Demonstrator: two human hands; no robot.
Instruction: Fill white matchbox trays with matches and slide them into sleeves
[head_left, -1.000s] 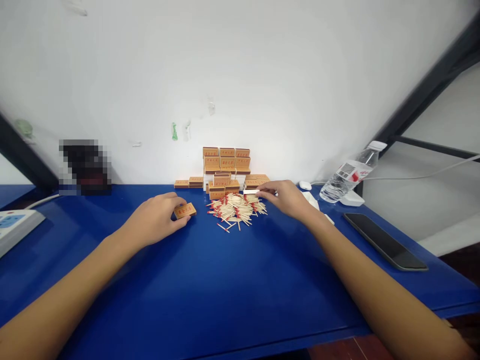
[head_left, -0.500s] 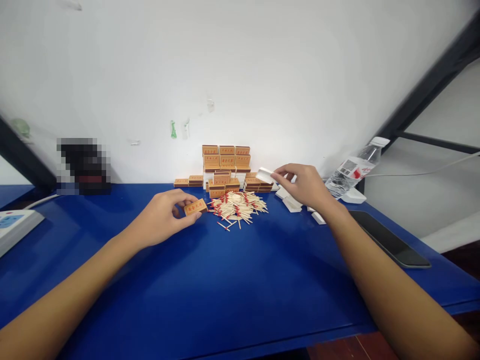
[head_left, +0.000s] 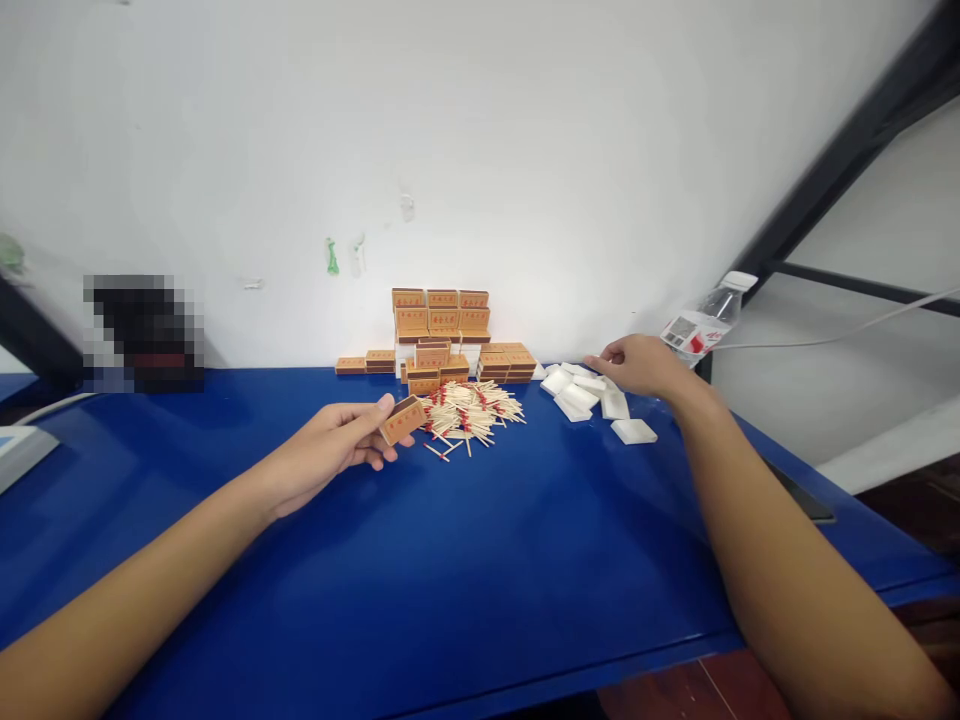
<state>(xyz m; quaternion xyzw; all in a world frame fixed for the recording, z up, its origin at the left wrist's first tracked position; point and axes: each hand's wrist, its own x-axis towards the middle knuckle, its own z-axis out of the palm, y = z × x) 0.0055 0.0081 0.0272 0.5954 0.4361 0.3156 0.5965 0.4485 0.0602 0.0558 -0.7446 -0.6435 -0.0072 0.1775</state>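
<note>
My left hand [head_left: 349, 440] grips an orange matchbox [head_left: 403, 420] between thumb and fingers. The box is tilted, its dark striking side turned up, just left of a heap of red-tipped matches [head_left: 469, 410]. On the right, my right hand [head_left: 637, 365] is at the back edge of a loose pile of white matchbox trays [head_left: 581, 392]. Its thumb and fingers look apart, and no tray shows between them. One white tray [head_left: 634, 431] lies a little in front of that pile.
Stacked matchboxes [head_left: 442, 318] stand against the wall behind the matches, with lower stacks [head_left: 506, 362] beside them. A plastic bottle [head_left: 709, 318] leans at the right, near a phone [head_left: 799, 490] partly hidden by my arm. A white power strip [head_left: 26, 458] lies far left on the blue table [head_left: 450, 570].
My right hand has moved right to the tray pile, and the white tray it held no longer shows in it. My left hand has turned the matchbox, tilting its striking side up.
</note>
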